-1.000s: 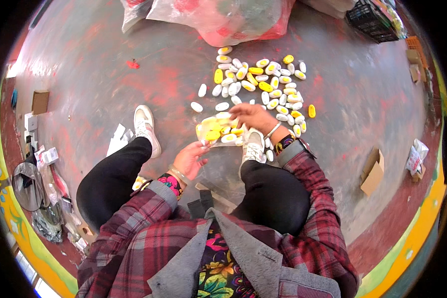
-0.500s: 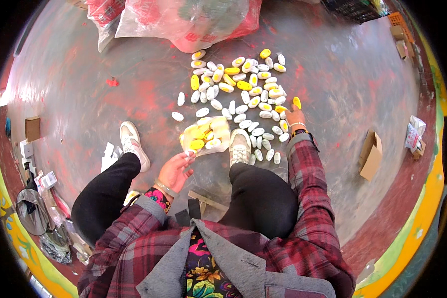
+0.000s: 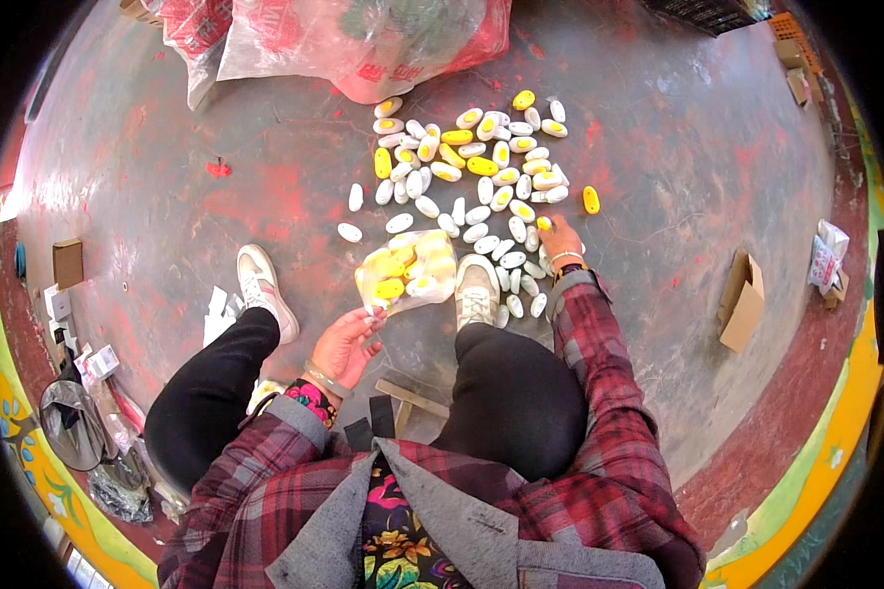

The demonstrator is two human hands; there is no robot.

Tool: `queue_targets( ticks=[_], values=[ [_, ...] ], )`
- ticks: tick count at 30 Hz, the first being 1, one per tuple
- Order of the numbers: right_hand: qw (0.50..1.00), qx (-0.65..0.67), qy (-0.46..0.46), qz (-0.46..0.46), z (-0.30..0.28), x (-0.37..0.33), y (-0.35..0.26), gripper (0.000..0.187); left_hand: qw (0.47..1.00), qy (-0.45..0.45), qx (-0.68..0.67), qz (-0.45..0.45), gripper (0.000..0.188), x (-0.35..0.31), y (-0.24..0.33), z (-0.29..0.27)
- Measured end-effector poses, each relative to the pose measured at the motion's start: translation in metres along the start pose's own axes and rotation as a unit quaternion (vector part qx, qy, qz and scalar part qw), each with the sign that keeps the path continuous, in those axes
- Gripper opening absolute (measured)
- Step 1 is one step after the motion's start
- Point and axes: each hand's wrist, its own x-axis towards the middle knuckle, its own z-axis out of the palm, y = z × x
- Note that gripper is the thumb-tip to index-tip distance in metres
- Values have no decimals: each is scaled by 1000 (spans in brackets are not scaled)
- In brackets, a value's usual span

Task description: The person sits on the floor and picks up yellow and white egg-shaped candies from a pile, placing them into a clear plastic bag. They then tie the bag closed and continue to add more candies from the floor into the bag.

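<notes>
My left hand [image 3: 344, 346] pinches the near corner of a clear plastic bag [image 3: 446, 257], its thumb and forefinger closed on the film. Inside the bag lie several yellow and white oval pieces [image 3: 390, 288]. To the right, my right hand [image 3: 560, 239] reaches down to the edge of a loose spread of similar pieces, its fingers closed around a yellow-and-white oval piece [image 3: 544, 224]. Part of that piece is hidden by the fingers. A single yellow oval piece [image 3: 590, 200] lies apart, just right of the hand. White oval pieces [image 3: 426, 206] cover the floor beyond the bag.
Large clear-and-red plastic sacks [image 3: 363, 44] stand at the far side. A black crate [image 3: 702, 12] sits far right. An open cardboard box [image 3: 742, 299] lies on the right; boxes and plastic litter [image 3: 98, 363] line the left wall. My shoe [image 3: 476, 292] touches the spread's near side.
My right hand has moved left and slightly nearer, away from the yellow piece, which now lies alone on the floor. The left hand still holds the bag's corner.
</notes>
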Motion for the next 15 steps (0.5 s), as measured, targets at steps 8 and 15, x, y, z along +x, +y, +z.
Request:
queue_targets(
  ticks=[8, 15],
  values=[
    [639, 739, -213, -33, -2, -40, -5, 30, 1000, 8, 0, -1, 25, -2, -1, -1],
    [559, 789, -255, -9, -26, -42, -38, 21, 1000, 14, 3, -1, 24, -2, -2, -1]
  ],
)
